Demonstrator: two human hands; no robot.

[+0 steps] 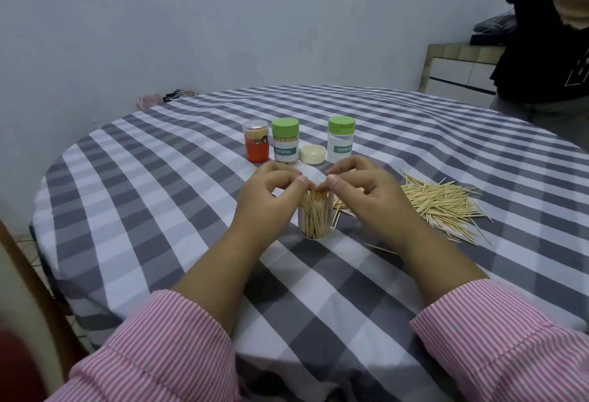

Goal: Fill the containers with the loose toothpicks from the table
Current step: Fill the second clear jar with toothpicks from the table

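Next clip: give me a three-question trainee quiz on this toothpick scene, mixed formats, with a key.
1. True or false: the cream lid is screwed onto a jar.
2. Multiple choice: where does the loose toothpick pile lie relative to the open clear container? A) on the person's left B) on the person's right C) behind the jars
3. Fill in: of the two green-capped jars, the one that looks empty is the ____ one.

Key:
1. False; it lies upturned on the tablecloth between the full green-capped jar and the empty green-capped jar.
2. B.
3. Right. The left hand and right hand meet over the container's toothpicks.
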